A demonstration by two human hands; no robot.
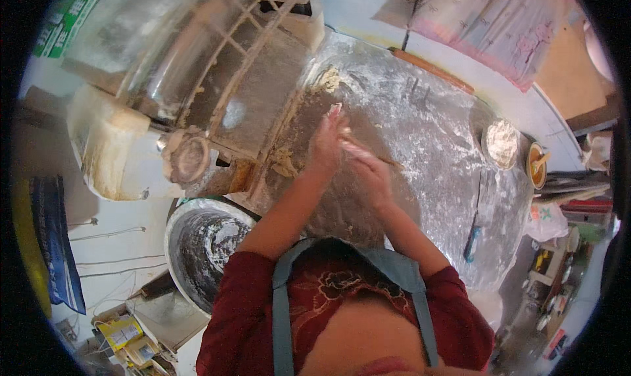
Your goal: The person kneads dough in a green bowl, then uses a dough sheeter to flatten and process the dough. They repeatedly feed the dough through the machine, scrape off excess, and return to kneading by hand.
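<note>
Over the middle of a flour-dusted metal worktop point(434, 139), my two hands come together, blurred by motion. My left hand point(327, 142) points away from me with its fingers stretched out and white at the tips. Against its inner side lies my right hand point(368, 169), its whitened fingers also extended. I cannot make out anything between the palms. Pale dough scraps point(284, 162) lie just left of my left hand, and a crumbly dough lump point(330, 80) sits farther away, beside the machine's edge.
A floury machine with a metal roller point(161, 80) and a round knob point(186, 156) stands at the left. Below it is a large metal basin point(210, 238). At the right are a bowl of flour point(501, 144), a small bowl point(537, 165) and a blue-handled tool point(472, 244). A wooden stick point(430, 70) lies along the back edge.
</note>
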